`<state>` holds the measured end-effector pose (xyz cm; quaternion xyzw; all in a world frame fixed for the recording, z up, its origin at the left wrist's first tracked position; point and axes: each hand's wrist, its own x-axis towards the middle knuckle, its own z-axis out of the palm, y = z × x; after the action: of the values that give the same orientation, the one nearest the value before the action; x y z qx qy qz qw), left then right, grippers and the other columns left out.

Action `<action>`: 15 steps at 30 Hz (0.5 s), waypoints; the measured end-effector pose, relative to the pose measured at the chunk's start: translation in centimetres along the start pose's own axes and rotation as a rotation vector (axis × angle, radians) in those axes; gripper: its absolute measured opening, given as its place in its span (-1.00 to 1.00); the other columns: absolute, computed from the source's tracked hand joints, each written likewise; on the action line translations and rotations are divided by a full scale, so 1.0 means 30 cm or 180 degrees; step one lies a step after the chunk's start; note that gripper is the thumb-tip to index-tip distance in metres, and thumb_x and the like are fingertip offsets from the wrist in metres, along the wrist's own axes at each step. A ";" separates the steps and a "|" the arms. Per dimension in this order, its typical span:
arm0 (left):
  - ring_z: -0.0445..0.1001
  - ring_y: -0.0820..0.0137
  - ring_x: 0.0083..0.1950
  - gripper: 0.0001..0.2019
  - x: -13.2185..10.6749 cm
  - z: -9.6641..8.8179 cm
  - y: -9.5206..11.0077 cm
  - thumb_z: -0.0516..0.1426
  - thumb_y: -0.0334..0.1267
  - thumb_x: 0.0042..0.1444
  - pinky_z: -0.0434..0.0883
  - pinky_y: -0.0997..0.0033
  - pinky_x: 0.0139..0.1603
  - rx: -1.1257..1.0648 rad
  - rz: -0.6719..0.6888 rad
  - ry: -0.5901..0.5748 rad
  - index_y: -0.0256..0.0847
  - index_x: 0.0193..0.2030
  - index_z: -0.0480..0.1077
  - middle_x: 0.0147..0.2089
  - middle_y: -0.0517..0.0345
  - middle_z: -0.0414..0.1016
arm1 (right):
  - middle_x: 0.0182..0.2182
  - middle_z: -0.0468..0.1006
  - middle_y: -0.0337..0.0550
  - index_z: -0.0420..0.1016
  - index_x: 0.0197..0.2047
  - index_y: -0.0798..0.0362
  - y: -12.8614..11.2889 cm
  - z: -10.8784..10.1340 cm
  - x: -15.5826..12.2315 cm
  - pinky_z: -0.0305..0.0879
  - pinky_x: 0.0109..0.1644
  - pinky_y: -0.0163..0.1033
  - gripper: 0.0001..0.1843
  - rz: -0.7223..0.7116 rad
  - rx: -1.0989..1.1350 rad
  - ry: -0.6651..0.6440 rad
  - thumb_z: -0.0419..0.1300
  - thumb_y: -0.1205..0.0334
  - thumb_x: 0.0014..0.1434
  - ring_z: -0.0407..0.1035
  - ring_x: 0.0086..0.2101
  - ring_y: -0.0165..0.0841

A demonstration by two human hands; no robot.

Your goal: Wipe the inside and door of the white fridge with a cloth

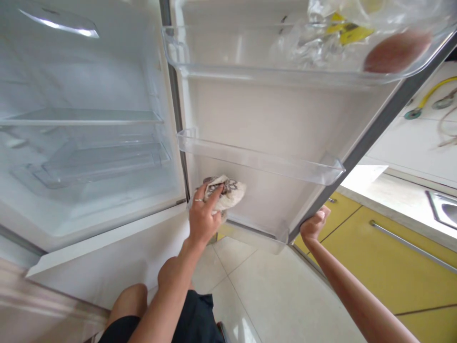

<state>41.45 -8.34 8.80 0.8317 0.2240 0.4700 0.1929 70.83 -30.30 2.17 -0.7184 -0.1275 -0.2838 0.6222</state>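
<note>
My left hand (203, 215) presses a crumpled patterned cloth (228, 193) against the white inner wall of the open fridge door (267, 124), low down near the hinge side and under the lower clear door shelf (257, 162). A ring shows on one finger. My right hand (314, 225) is closed around the bottom outer edge of the door. The upper door shelf (250, 66) holds clear plastic bags, something yellow and a brown rounded item (396, 50).
The fridge interior (82, 133) at left has glass shelves and a clear drawer. Yellow cabinets (385, 257) with a metal handle stand at right, under a counter with a sink (442, 207). A pale tiled floor (282, 295) lies below; my knees are in front.
</note>
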 end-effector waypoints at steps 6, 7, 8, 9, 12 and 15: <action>0.49 0.09 0.30 -0.30 0.125 0.001 -0.219 0.19 -0.51 0.05 0.46 0.12 0.32 0.0836 0.0014 -0.1203 0.13 0.33 0.45 0.40 0.08 0.38 | -0.31 0.25 -0.19 0.17 -0.28 -0.08 0.018 0.008 0.005 0.11 -0.22 -0.07 -0.69 -0.0093 0.0087 0.0031 -0.15 -0.11 0.29 0.20 -0.27 -0.19; 0.51 0.09 0.27 -0.31 0.124 0.013 -0.235 0.19 -0.49 0.06 0.49 0.12 0.28 0.0900 0.0011 -0.1438 0.14 0.33 0.45 0.39 0.07 0.40 | -0.31 0.25 -0.20 0.16 -0.29 -0.08 0.022 0.010 0.007 0.11 -0.22 -0.08 -0.67 -0.0103 0.0093 0.0046 -0.15 -0.14 0.28 0.20 -0.27 -0.19; 0.53 0.08 0.24 -0.33 0.123 0.026 -0.247 0.19 -0.47 0.08 0.50 0.11 0.25 0.0910 0.0029 -0.1638 0.13 0.33 0.45 0.37 0.06 0.43 | -0.31 0.25 -0.20 0.15 -0.30 -0.08 0.026 0.012 0.008 0.11 -0.22 -0.09 -0.65 -0.0111 0.0097 0.0068 -0.16 -0.16 0.28 0.20 -0.27 -0.20; 0.54 0.08 0.22 -0.36 0.124 0.039 -0.255 0.19 -0.44 0.10 0.49 0.11 0.24 0.0868 0.0068 -0.1808 0.12 0.33 0.45 0.35 0.04 0.46 | -0.31 0.25 -0.20 0.15 -0.31 -0.08 0.030 0.013 0.009 0.11 -0.22 -0.10 -0.64 -0.0116 0.0103 0.0089 -0.16 -0.18 0.27 0.19 -0.27 -0.20; 0.56 0.13 0.18 -0.48 0.138 0.074 -0.249 0.19 -0.35 0.13 0.44 0.16 0.25 0.0562 0.0158 -0.2280 0.08 0.24 0.52 0.21 0.05 0.57 | -0.32 0.25 -0.21 0.16 -0.31 -0.08 0.034 0.017 0.009 0.11 -0.24 -0.13 -0.63 -0.0120 0.0125 0.0144 -0.17 -0.19 0.27 0.19 -0.28 -0.22; 0.59 0.22 0.12 -0.60 0.158 0.112 -0.202 0.19 -0.35 0.10 0.44 0.31 0.17 0.0135 0.0215 -0.2842 0.09 0.05 0.61 0.09 0.17 0.65 | -0.32 0.24 -0.21 0.17 -0.30 -0.08 0.030 0.019 0.006 0.12 -0.26 -0.15 -0.63 -0.0107 0.0156 0.0176 -0.17 -0.18 0.27 0.20 -0.28 -0.22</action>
<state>45.37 -1.09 7.26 0.9637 0.1011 0.0663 0.2381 71.62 -29.95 1.49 -0.6926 -0.1292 -0.3107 0.6380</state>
